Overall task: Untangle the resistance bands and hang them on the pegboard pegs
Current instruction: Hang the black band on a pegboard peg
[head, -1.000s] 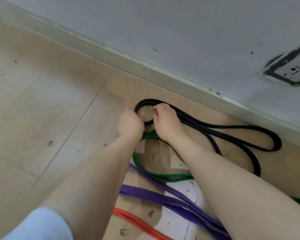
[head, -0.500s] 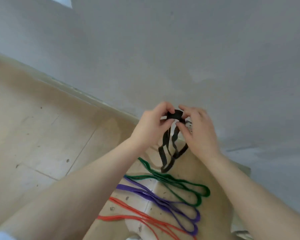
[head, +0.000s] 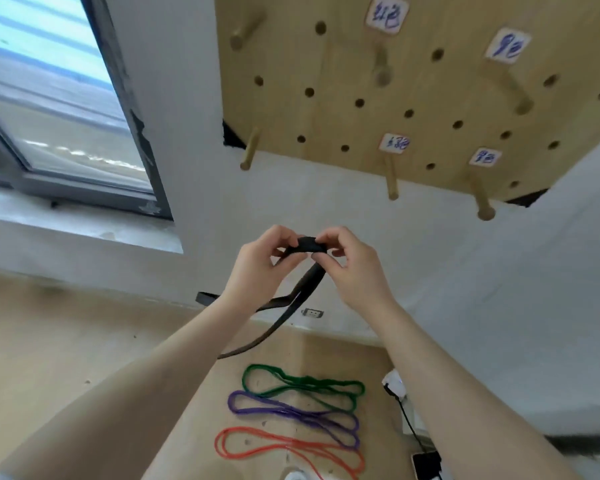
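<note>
Both hands — left hand (head: 257,268) and right hand (head: 352,268) — pinch the top loop of the black band (head: 307,244) between them, below the pegboard (head: 413,91), its length dangling toward the floor (head: 66,341).

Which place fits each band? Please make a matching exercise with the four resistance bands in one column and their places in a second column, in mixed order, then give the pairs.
Column 1:
1. black band
2. green band
3. purple band
4. red band

Column 2:
A. on the floor, between two other bands
B. on the floor, nearest the camera
C. pinched by both hands, left hand and right hand
D. on the floor, nearest the wall

Pairs: 1-C, 2-D, 3-A, 4-B
</note>
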Available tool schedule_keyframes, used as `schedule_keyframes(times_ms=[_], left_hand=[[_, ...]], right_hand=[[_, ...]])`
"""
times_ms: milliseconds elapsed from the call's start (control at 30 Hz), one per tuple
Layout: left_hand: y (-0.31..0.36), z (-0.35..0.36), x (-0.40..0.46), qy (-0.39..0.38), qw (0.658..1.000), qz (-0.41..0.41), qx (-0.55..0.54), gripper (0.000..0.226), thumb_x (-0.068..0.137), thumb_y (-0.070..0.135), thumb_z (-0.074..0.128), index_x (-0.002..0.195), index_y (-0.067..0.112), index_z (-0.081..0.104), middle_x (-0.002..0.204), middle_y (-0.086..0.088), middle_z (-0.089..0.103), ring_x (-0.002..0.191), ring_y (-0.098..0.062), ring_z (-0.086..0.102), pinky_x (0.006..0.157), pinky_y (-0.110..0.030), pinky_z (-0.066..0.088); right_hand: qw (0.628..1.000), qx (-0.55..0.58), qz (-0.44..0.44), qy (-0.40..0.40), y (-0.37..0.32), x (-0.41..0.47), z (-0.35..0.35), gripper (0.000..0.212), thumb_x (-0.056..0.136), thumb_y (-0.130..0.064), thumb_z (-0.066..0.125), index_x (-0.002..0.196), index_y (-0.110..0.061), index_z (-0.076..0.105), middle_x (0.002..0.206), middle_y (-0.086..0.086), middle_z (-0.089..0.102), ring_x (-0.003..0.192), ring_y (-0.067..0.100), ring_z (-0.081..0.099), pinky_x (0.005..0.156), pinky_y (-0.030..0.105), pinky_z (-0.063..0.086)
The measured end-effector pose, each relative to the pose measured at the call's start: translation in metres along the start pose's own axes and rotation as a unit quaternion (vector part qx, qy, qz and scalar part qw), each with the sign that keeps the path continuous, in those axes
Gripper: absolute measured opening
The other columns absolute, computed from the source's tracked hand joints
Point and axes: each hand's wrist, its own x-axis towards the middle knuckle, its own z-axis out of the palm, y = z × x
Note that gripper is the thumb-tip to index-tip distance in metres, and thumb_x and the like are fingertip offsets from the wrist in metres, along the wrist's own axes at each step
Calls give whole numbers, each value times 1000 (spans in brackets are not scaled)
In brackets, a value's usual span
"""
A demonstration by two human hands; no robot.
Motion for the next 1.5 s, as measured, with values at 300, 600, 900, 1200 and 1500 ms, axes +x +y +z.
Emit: schedule_keyframes(times_ms=[300, 600, 900, 1200, 1500], left_hand=[[93, 12, 28, -59, 996, 59, 13, 9, 85, 9, 64, 86, 17, 59, 87, 9, 65, 84, 0, 61, 78, -16, 49], [167, 80, 70, -79, 992, 91, -39, 15, 82, 16, 69, 78, 24, 57, 82, 11, 64, 76, 1, 61, 67, -22, 49], [215, 133, 145, -4, 988, 140, -57, 8, 85, 12, 65, 85, 18, 59, 81, 9, 64, 69, 8, 59, 66, -4, 44], [182, 150, 228, 25, 993, 88, 73, 6, 86, 13, 62, 89, 16, 58, 91, 7, 58, 80, -3, 55, 70, -9, 40], [171, 159, 233, 40, 951, 164, 257, 16, 95, 19, 46, 107, 12, 54, 104, -7, 56, 90, -23, 54, 73, -37, 47]], right_hand=[[994, 39, 21, 101, -50, -21, -76, 13, 83, -16, 68, 89, -18, 56, 86, -3, 62, 69, 7, 59, 66, 15, 46], [985, 43, -10, 169, -41, -17, -179, 24, 85, -13, 66, 80, -33, 51, 84, -17, 59, 73, -10, 56, 70, 7, 43], [976, 64, -72, 197, -13, 60, -254, 22, 88, -17, 61, 86, -38, 55, 89, -17, 62, 91, 7, 61, 87, 33, 51], [973, -38, -43, 222, 29, 157, -250, 9, 88, -13, 60, 96, -16, 61, 101, -3, 61, 88, 11, 59, 78, 20, 47], [941, -88, -103, 311, 43, 162, -234, 9, 90, -14, 56, 90, -12, 64, 90, 1, 63, 83, 15, 57, 75, 35, 49]])
